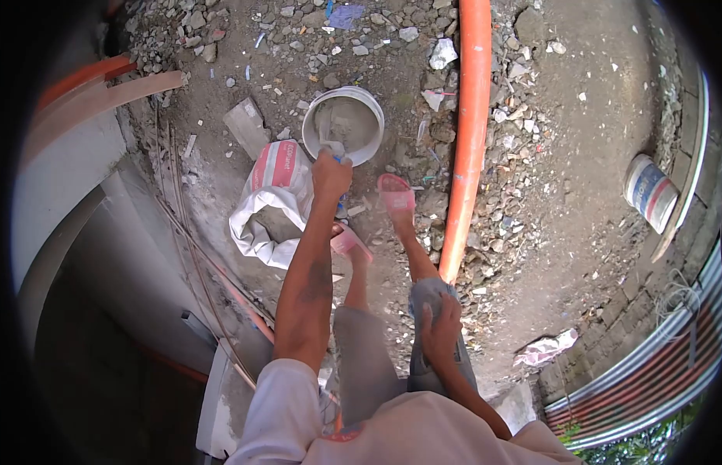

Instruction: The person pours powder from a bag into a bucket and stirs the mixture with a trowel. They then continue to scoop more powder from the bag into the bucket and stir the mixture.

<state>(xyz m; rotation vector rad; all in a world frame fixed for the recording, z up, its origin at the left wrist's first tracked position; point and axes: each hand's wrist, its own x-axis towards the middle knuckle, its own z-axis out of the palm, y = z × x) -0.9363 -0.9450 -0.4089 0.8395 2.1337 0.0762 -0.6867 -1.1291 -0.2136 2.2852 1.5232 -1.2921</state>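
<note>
My left hand [331, 174] is closed around a small trowel [335, 147] with blue on its handle; its pale blade reaches over the near rim into a white bucket [305, 128]. Grey powder or mix [355, 124] lies inside the bucket. Below and left of it stands a white and red sack [256, 198], its top rolled open, with grey material inside. My right hand [441, 329] rests on my right knee, fingers laid over the grey trouser leg, holding nothing.
A long orange pipe [471, 116] runs along the ground to my right. Rubble [442, 54] is strewn about. A flat block [247, 126] lies beside the sack. Thin rods [175, 205] lean along the left wall. A printed bucket [650, 192] and corrugated sheets [648, 387] are far right.
</note>
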